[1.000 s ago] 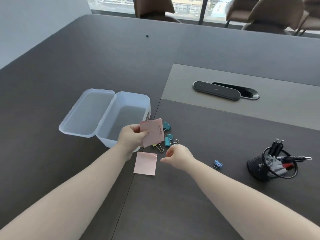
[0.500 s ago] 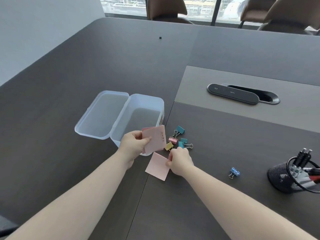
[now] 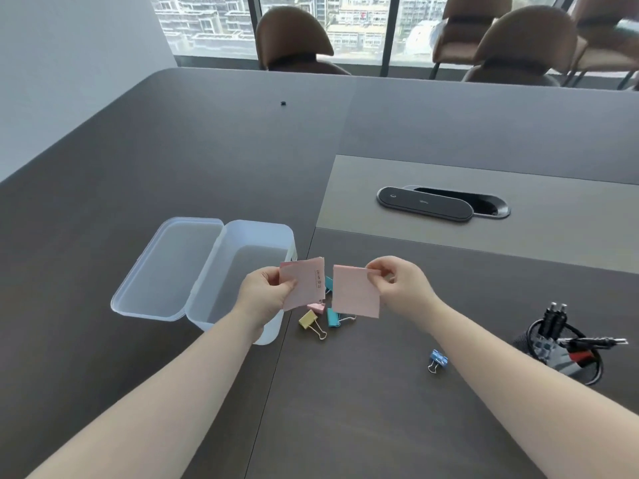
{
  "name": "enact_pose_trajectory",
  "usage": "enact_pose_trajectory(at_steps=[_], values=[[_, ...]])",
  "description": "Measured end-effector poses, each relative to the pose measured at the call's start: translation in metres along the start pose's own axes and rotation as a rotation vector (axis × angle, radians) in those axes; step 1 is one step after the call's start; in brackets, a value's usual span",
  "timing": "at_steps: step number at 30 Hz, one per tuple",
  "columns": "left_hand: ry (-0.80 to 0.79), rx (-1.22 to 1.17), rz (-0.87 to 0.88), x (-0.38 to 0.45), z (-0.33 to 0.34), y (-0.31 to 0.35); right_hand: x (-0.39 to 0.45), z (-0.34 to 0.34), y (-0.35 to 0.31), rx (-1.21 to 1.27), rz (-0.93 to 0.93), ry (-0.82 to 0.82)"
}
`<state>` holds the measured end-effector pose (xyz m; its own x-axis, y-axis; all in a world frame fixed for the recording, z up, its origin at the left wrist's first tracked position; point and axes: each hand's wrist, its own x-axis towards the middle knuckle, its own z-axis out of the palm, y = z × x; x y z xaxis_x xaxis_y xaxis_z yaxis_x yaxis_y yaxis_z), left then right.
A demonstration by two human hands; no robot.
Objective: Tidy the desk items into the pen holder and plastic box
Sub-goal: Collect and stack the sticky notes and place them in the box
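Observation:
My left hand [image 3: 264, 292] pinches a small stack of pink sticky notes [image 3: 306, 283] above the near corner of the clear plastic box [image 3: 256, 236], whose lid [image 3: 166, 267] lies open to its left. Just to the right, my right hand [image 3: 397, 281] holds a single pink sticky note [image 3: 354, 292] by its upper right corner, lifted off the table. Below the notes lie several binder clips: yellow [image 3: 308, 319], pink [image 3: 316, 307], teal [image 3: 332, 317]. A blue binder clip [image 3: 437, 359] sits apart to the right. The black mesh pen holder [image 3: 560, 350] with pens stands at the right.
A black cable-port cover [image 3: 427, 203] sits in the lighter table inlay beyond the hands. A tiny black object [image 3: 283, 104] lies far back on the dark table. Brown chairs [image 3: 294, 39] stand along the window side.
My right hand picked the single pink note off the table and raised it beside the stack in my left hand. The head camera tilted up.

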<state>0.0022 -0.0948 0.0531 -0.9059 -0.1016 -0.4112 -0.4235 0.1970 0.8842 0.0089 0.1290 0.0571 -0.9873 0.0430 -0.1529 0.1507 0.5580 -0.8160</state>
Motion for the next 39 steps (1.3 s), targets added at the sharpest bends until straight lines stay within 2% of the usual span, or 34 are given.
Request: enact_pose_trajectory(at_steps=[2,4,6,9,14,18,22,30,39], values=[[-0.011,0.015,-0.002,0.002,0.010,0.005,0.001,-0.020,0.001,0.099,0.002,0.036],[-0.064,-0.001,-0.003,0.002,0.021,0.010,0.001,-0.026,0.000,0.155,0.012,-0.015],[-0.167,-0.049,-0.005,0.004,0.031,0.015,0.004,-0.022,0.001,0.122,0.007,-0.061],[-0.333,-0.094,0.002,0.007,0.043,0.023,0.015,-0.012,0.004,0.093,-0.002,-0.014],[-0.421,0.014,0.035,0.017,0.049,0.032,0.029,-0.006,0.004,0.187,0.048,0.009],[-0.372,0.136,0.100,0.031,0.052,0.033,0.036,-0.007,0.009,0.206,0.061,0.036],[-0.306,0.130,0.142,0.043,0.077,0.030,0.039,-0.014,0.025,0.211,0.107,0.033],[-0.297,0.081,0.048,0.053,0.131,0.004,0.039,-0.017,0.079,0.066,0.188,0.134],[-0.194,0.039,0.050,0.069,0.148,0.002,0.044,-0.017,0.090,0.089,0.183,0.106]])
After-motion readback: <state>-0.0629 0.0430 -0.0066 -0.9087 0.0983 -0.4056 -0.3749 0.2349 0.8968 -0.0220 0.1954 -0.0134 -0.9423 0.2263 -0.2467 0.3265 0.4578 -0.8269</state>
